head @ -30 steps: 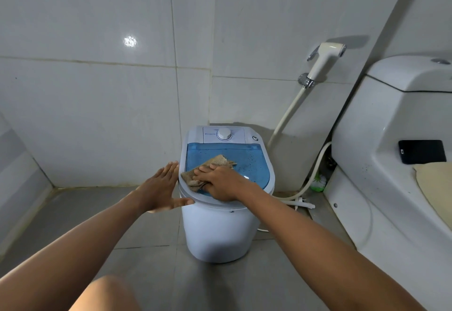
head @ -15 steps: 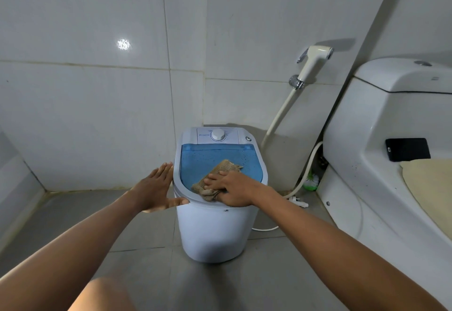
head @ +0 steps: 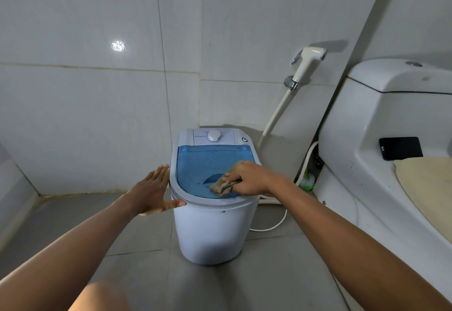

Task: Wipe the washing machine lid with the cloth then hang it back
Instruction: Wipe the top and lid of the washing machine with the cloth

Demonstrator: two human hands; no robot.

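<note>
A small white washing machine point(head: 212, 232) stands on the grey tiled floor in the corner. Its translucent blue lid point(head: 200, 168) is speckled with droplets. My right hand point(head: 252, 177) presses a crumpled beige cloth point(head: 223, 186) onto the near right part of the lid, fingers closed over it. My left hand point(head: 149, 192) lies flat against the machine's left side, fingers spread, thumb touching the front rim. A white dial point(head: 214, 136) sits on the control panel behind the lid.
A white toilet point(head: 391, 163) fills the right side, with a black phone point(head: 401, 148) and a cream mat point(head: 430, 188) on it. A bidet sprayer point(head: 309, 62) hangs on the wall, its hose running down. A white hose point(head: 276, 225) lies on the floor behind the machine.
My right hand has slid the cloth from the lid's left front across to its right front. My left hand has stayed against the machine's left side.
</note>
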